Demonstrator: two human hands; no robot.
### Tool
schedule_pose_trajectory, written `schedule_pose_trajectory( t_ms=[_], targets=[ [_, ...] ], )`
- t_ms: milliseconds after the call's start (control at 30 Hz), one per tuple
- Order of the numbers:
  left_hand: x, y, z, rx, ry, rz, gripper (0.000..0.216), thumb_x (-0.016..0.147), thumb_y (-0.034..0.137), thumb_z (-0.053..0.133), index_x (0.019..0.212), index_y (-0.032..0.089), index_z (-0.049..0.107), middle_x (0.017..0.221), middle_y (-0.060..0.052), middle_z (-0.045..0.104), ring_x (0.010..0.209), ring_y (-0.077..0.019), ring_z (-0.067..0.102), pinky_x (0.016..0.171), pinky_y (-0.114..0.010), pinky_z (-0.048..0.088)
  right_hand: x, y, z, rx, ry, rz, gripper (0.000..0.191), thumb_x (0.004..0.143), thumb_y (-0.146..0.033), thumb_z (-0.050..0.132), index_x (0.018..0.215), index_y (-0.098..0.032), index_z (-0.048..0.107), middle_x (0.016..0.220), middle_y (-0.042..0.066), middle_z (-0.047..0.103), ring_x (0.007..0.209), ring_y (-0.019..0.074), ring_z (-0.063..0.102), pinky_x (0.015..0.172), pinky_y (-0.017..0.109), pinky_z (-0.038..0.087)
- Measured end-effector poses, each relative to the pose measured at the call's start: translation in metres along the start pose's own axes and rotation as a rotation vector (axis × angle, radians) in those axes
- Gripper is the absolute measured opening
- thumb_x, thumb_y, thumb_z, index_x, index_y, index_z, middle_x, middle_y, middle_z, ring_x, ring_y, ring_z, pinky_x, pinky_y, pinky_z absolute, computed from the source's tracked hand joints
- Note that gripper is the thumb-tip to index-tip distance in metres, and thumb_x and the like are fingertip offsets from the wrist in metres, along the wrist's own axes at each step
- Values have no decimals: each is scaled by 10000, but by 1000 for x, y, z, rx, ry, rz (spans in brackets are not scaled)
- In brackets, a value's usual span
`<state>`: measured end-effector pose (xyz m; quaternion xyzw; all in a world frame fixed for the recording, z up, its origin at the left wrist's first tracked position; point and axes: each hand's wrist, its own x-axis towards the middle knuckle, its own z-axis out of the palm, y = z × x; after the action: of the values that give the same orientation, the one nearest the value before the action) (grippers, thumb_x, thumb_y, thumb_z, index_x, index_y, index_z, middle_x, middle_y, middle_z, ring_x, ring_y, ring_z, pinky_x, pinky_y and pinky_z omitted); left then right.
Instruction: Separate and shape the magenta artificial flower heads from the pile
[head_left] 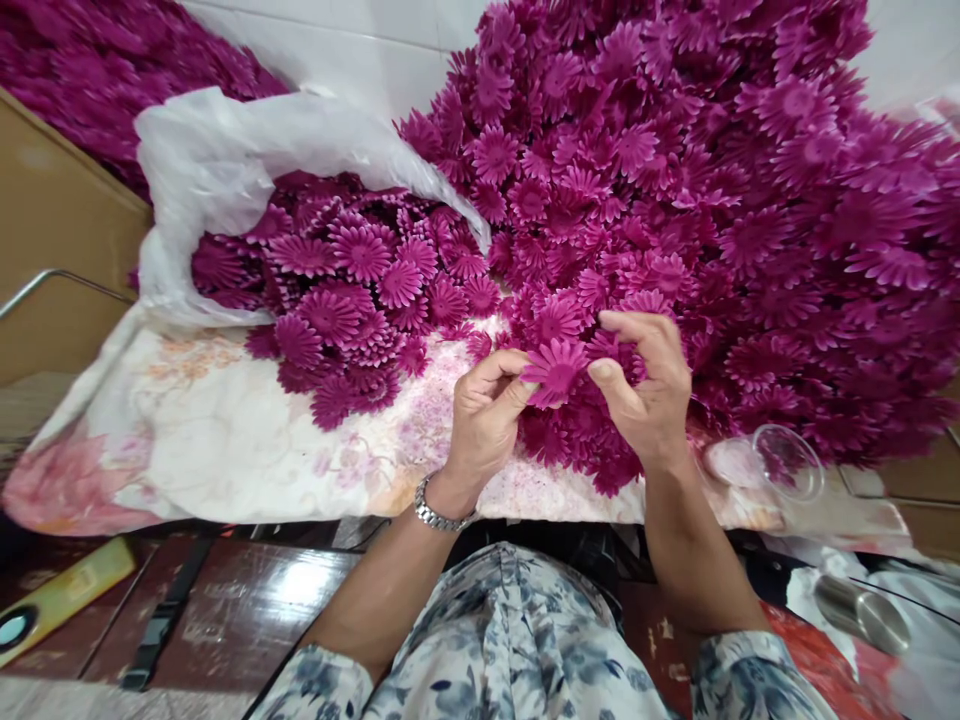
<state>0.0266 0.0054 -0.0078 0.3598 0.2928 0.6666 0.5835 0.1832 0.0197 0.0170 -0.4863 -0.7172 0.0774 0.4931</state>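
Observation:
Between finger and thumb, my left hand (487, 408) pinches the edge of a magenta artificial flower head (556, 370), its petals spread and facing up. My right hand (649, 385) is just right of that flower, thumb and fingers apart, with nothing visible between them. Behind and to the right rises a large heap of the same flower heads (645, 170), reaching close to both hands. On the left, stacked flower heads (360, 290) spill from a white plastic bag (202, 150) onto the floral tablecloth (240, 440).
A clear plastic cup (787, 462) lies at the table's right front. Cardboard (60, 230) stands at the left, with more magenta flowers (112, 70) behind it. Below the table are a yellow object (67, 595), a black buckled strap (161, 625) and a metal cylinder (862, 610).

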Motion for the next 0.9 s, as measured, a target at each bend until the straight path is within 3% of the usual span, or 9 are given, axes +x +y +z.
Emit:
schedule_pose_trajectory(
  t_ms=[133, 300, 500, 667, 900],
  targets=[
    [-2, -2, -2, 116, -97, 116, 50, 754, 274, 698, 741, 228, 686, 784, -8, 645, 715, -107, 595, 655, -238, 506, -3, -6, 3, 365, -287, 136, 281, 791, -463, 624, 963, -242, 639, 889, 13, 645, 852, 165, 590, 819, 344, 471],
    [-7, -5, -2, 218, -149, 143, 29, 794, 233, 647, 796, 210, 664, 785, -2, 605, 638, -96, 589, 584, -231, 502, -7, -6, 8, 517, -282, 260, 191, 776, -384, 659, 741, -215, 577, 710, -24, 590, 672, 120, 558, 647, 272, 468],
    [-9, -5, -3, 179, -125, 9, 45, 796, 242, 643, 828, 212, 649, 705, 20, 612, 608, -97, 589, 595, -224, 497, -7, -8, 8, 242, -227, 125, 240, 843, -332, 557, 646, -202, 516, 622, -22, 529, 642, 130, 499, 700, 319, 402],
    [-8, -4, -4, 144, -124, -115, 133, 772, 327, 661, 803, 198, 651, 665, 13, 618, 560, -102, 572, 569, -236, 478, -6, -10, 9, 40, -195, -16, 345, 877, -286, 474, 561, -210, 357, 533, -44, 383, 547, 108, 380, 624, 301, 322],
    [-7, -2, -1, 219, -129, -144, 216, 725, 337, 703, 680, 184, 557, 567, 41, 525, 499, -80, 484, 504, -216, 412, -7, -11, 14, -76, -155, -123, 342, 915, -263, 401, 584, -219, 331, 536, -37, 406, 543, 114, 393, 634, 307, 312]
  ],
)
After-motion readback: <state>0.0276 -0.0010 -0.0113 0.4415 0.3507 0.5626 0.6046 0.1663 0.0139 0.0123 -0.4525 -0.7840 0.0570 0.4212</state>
